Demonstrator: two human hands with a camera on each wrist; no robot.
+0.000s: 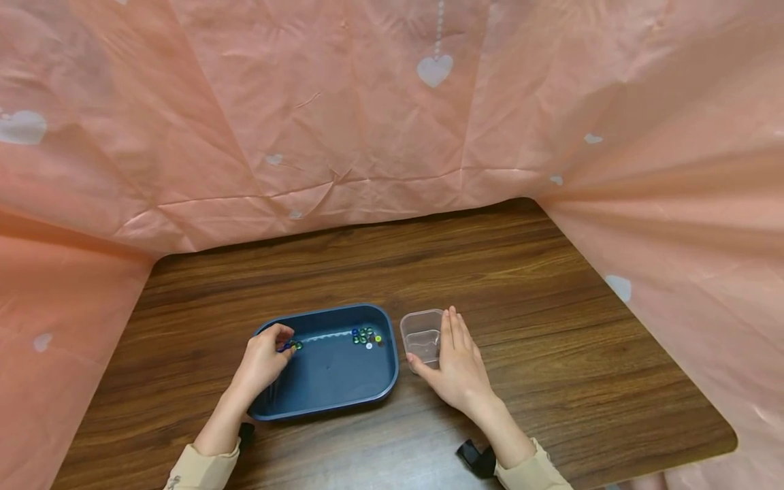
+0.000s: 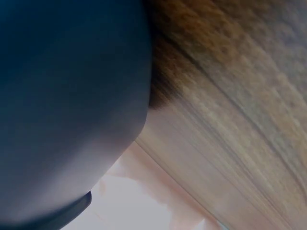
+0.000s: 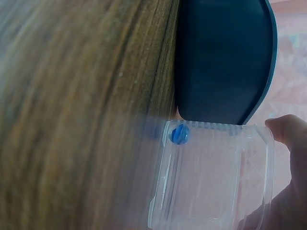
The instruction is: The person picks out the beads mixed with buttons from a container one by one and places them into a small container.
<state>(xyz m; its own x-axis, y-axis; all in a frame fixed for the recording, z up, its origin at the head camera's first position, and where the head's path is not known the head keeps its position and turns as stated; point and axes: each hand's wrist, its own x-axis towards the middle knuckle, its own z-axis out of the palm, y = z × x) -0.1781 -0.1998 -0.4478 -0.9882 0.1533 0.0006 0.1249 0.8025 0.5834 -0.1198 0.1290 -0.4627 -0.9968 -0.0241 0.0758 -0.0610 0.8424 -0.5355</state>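
Note:
My left hand [image 1: 263, 359] reaches over the left end of a dark blue tray [image 1: 331, 388], with thumb and fingers apart around several glass marbles [image 1: 298, 345]; whether any marble is lifted cannot be seen. Beside the tray's right end stands a clear plastic container [image 1: 422, 318]. My right hand [image 1: 458, 371] rests against it, fingers straight along its right side and thumb on its near left edge. Through the container's wall a blue marble [image 3: 180, 134] shows in the right wrist view. The left wrist view shows only the tray's outer wall [image 2: 72, 96], no hand.
More green and blue marbles [image 1: 363, 333] lie at the tray's right end, with small round pieces such as a yellow one [image 1: 378, 338] and a white one [image 1: 369, 346]. The wooden table [image 1: 551, 340] is bordered by a pink cloth [image 1: 367, 102] with white hearts.

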